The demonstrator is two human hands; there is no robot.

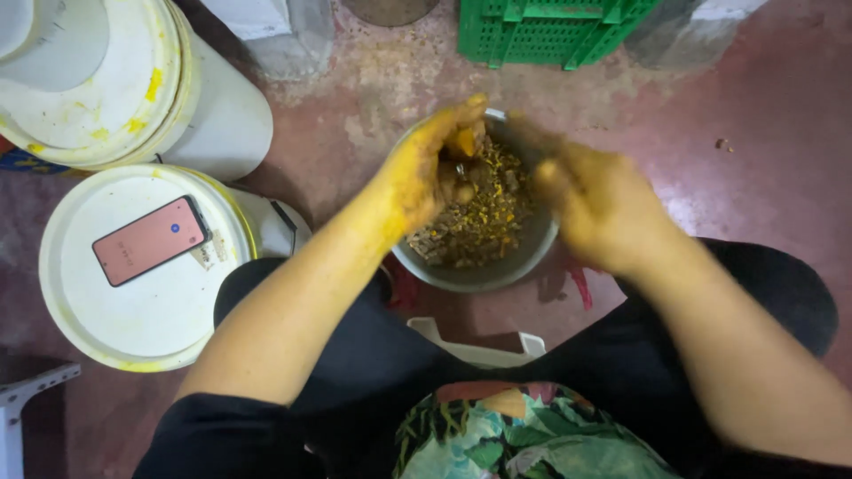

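Observation:
A metal bowl (484, 270) sits on the reddish floor between my knees, filled with brown and yellow peelings and root scraps. My left hand (430, 168), stained yellow, hovers over the bowl's left side and grips a small orange-yellow root piece (464, 142); a thin metal blade seems to show by its fingers. My right hand (590, 200), also yellow and blurred by motion, is over the bowl's right rim. Its fingers are curled; what it holds, if anything, cannot be made out.
Two white lidded buckets (133, 275) (106, 80) stand at the left, the nearer one with a phone (151, 239) lying on its lid. A green plastic crate (550, 31) is behind the bowl. A white stool edge (479, 348) shows under my legs.

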